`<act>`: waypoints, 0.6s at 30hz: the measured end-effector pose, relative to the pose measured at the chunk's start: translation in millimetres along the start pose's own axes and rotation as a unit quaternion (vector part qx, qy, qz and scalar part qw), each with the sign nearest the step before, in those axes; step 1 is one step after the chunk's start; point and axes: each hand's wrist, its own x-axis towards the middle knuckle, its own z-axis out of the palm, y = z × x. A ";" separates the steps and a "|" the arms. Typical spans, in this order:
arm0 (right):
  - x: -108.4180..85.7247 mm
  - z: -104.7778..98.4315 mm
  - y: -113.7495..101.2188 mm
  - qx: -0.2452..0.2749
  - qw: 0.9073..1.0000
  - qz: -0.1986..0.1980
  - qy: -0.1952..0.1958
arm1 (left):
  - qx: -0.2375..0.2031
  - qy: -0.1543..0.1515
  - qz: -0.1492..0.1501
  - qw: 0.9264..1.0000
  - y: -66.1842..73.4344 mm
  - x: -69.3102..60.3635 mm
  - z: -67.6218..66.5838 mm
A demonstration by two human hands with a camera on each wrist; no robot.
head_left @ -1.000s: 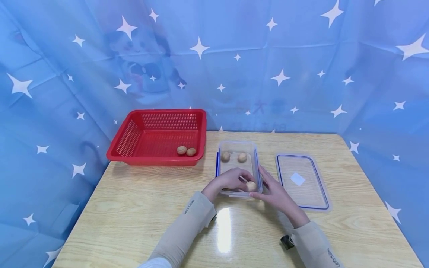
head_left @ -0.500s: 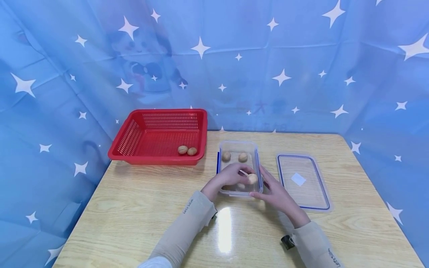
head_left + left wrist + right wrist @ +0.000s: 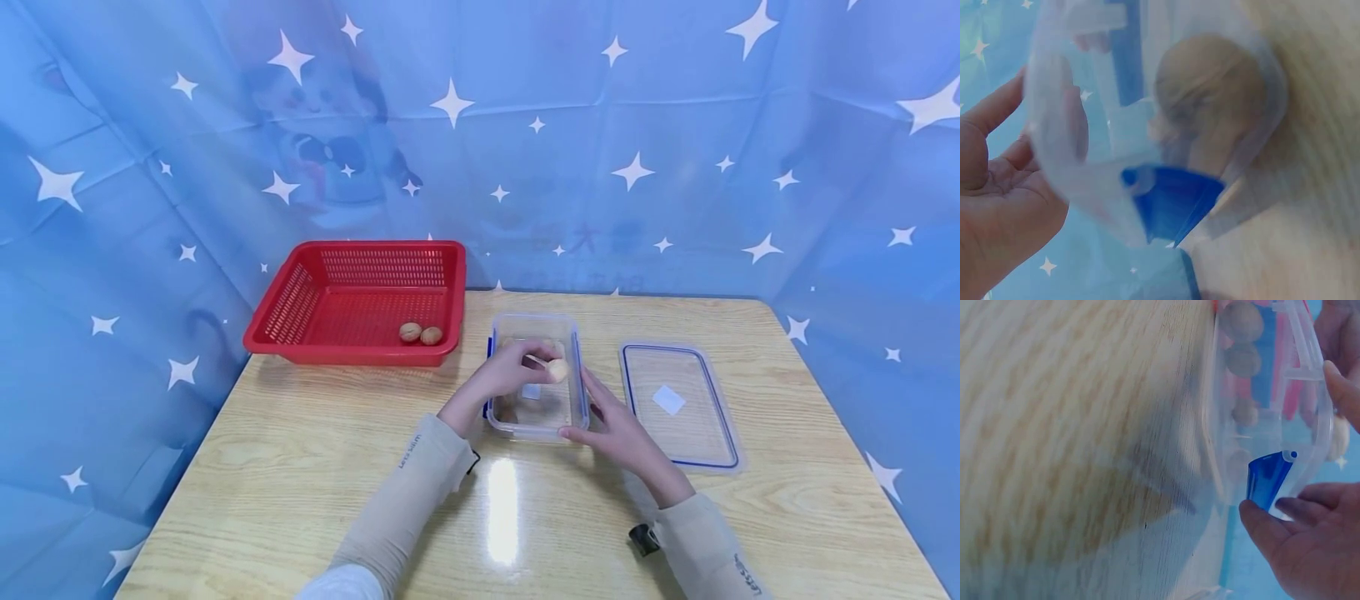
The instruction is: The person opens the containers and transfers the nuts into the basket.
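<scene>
My left hand point(image 3: 513, 367) pinches a walnut point(image 3: 557, 370) between thumb and fingers, over a clear plastic food container point(image 3: 525, 431) with blue trim. My right hand point(image 3: 618, 429) grips the container's right front corner, thumb at the front and fingers along the side. In the right wrist view that right hand point(image 3: 1316, 544) touches a blue clip point(image 3: 1267, 478), and several walnuts point(image 3: 1241, 322) show through the wall. The left wrist view shows my left hand point(image 3: 1013, 181) beyond the wall and one walnut point(image 3: 1210, 81) inside. In the head view, my left hand partly hides the inside.
A red perforated basket point(image 3: 352, 357) with two walnuts point(image 3: 420, 333) stands at the back left of the wooden table point(image 3: 315, 467). The container's clear lid point(image 3: 678, 408), edged in blue, lies flat to the right. A blue star-patterned curtain point(image 3: 480, 150) hangs behind.
My left hand has lifted the walnut from the container's front right and moved it up and toward the back. My right hand has stayed at the container's corner.
</scene>
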 end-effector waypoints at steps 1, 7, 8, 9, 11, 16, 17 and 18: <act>-0.1 0.1 -0.3 -0.001 1.000 0.001 0.000 | -0.003 0.003 0.002 1.000 0.8 -0.5 -2.8; 0.1 -1.2 -0.9 -0.007 1.000 0.006 0.003 | -0.011 0.024 0.003 1.000 5.0 -4.5 -20.4; 0.0 -1.4 -0.6 -0.010 1.000 0.007 0.003 | -0.010 0.028 0.006 1.000 5.6 -5.6 -23.4; 0.0 -1.4 0.0 -0.011 1.000 0.007 0.003 | -0.011 0.031 0.008 0.999 6.3 -7.3 -26.9; 0.0 -1.1 1.1 -0.014 1.000 0.007 0.003 | -0.015 0.039 0.013 0.999 8.4 -11.6 -33.8; 0.3 -0.2 1.2 -0.008 1.000 0.002 0.003 | -0.031 0.070 0.019 0.997 12.1 -21.7 -52.4; 0.4 -0.2 1.0 -0.008 1.000 0.001 0.003 | -0.034 0.077 0.019 0.996 12.0 -22.8 -56.1; 0.4 -0.3 0.9 -0.008 1.000 0.001 0.004 | -0.038 0.085 0.018 0.996 12.4 -24.3 -60.1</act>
